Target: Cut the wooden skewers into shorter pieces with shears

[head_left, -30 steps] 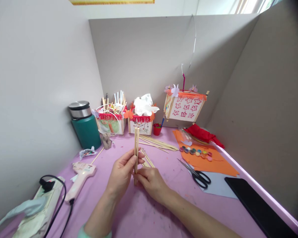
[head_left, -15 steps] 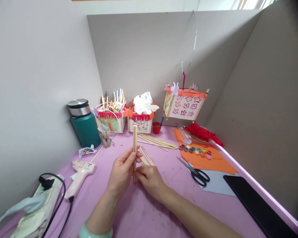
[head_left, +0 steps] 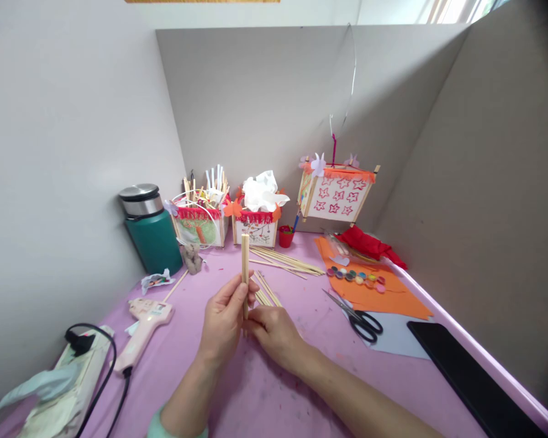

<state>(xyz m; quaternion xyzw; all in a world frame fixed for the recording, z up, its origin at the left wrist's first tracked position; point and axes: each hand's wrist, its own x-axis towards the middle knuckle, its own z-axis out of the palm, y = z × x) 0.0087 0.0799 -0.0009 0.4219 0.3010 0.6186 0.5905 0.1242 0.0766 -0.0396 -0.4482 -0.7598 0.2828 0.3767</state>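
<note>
My left hand (head_left: 223,319) is closed around a pair of thin wooden sticks (head_left: 245,255) held upright over the purple table (head_left: 256,389). The fingers of my right hand (head_left: 276,331) pinch the lower end of the same sticks from the right. More loose sticks (head_left: 283,263) lie on the table just behind my hands. A pink glue gun (head_left: 141,325) rests to the left of my left hand.
Black scissors (head_left: 358,316) lie on orange paper (head_left: 379,292) with a row of paint pots (head_left: 358,278). A green flask (head_left: 148,228), two decorated boxes (head_left: 201,219) and a hanging paper lantern (head_left: 335,191) stand at the back. A power strip (head_left: 64,389) sits front left, a black tablet (head_left: 475,377) front right.
The sticks have been pressed together from a slightly split pair into one aligned bundle. Both hands kept their grip; the view drifted slightly.
</note>
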